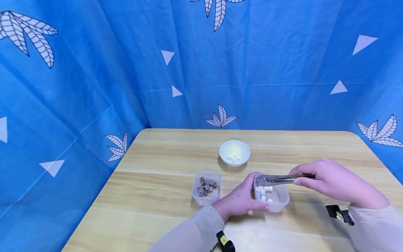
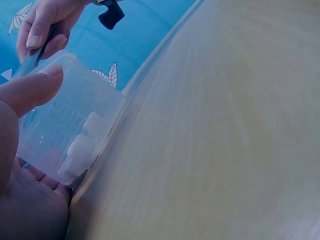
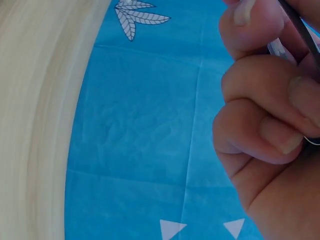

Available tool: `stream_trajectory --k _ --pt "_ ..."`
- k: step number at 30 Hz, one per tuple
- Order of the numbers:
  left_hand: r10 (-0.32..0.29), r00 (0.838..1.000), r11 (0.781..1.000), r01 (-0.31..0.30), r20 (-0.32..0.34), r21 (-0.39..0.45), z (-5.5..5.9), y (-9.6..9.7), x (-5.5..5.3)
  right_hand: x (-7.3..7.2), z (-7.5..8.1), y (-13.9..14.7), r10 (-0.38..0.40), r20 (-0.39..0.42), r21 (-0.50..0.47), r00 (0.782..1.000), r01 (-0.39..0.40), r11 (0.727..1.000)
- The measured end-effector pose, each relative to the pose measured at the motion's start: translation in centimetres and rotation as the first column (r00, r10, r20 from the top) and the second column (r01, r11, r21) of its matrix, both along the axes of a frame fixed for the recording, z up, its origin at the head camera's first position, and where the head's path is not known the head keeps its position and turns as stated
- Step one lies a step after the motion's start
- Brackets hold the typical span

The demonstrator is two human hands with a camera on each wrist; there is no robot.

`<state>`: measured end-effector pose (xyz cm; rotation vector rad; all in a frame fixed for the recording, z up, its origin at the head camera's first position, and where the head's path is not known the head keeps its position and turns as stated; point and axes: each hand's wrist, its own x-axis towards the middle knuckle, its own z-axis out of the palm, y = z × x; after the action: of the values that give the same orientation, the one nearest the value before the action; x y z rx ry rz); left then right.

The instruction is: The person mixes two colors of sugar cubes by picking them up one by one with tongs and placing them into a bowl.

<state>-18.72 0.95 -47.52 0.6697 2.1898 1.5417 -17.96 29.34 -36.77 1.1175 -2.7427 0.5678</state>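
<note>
My left hand (image 1: 240,199) grips a clear plastic container (image 1: 278,206) from its left side, thumb along the near wall and fingers behind it. Several white cubes (image 1: 262,191) lie inside, mostly to the left; through the wall in the left wrist view, white cubes (image 2: 80,152) show near the bottom. In my right hand (image 1: 330,180) is a pair of metal tongs (image 1: 280,179), held level over the container's opening with the perforated ends above the cubes. Curled fingers (image 3: 260,95) wrap the tongs' handle in the right wrist view.
A second clear container (image 1: 204,201) with several brown cubes (image 1: 206,186) stands left of my left hand. Behind, a white bowl (image 1: 225,154) holds several pale cubes (image 1: 234,156). All stand on a wooden table (image 1: 151,189), with a blue patterned cloth (image 1: 267,70) hanging behind it.
</note>
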Motion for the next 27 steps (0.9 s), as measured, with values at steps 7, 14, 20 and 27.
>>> stream_trajectory --k 7,14,20,27 --pt "0.005 1.000 1.000 -0.005 0.013 -0.031 0.0 -0.1 0.1 0.0 0.4 0.2 -0.103 0.016 0.005 0.995 0.103 0.995" --pt "-0.019 1.000 1.000 0.019 0.006 0.007 0.0 -0.3 0.0 -1.8 -0.1 -1.4 -0.155 -0.026 0.002 0.987 0.156 0.988" --pt "-0.032 0.999 0.999 0.032 0.015 0.023 0.0 -0.3 0.0 -3.3 -0.8 -2.8 -0.186 -0.093 -0.033 0.978 0.184 0.982" --pt "-0.042 0.999 0.998 0.041 0.021 0.041 0.1 -0.2 -0.1 -4.1 -1.7 -4.0 -0.227 -0.087 -0.040 0.970 0.224 0.974"
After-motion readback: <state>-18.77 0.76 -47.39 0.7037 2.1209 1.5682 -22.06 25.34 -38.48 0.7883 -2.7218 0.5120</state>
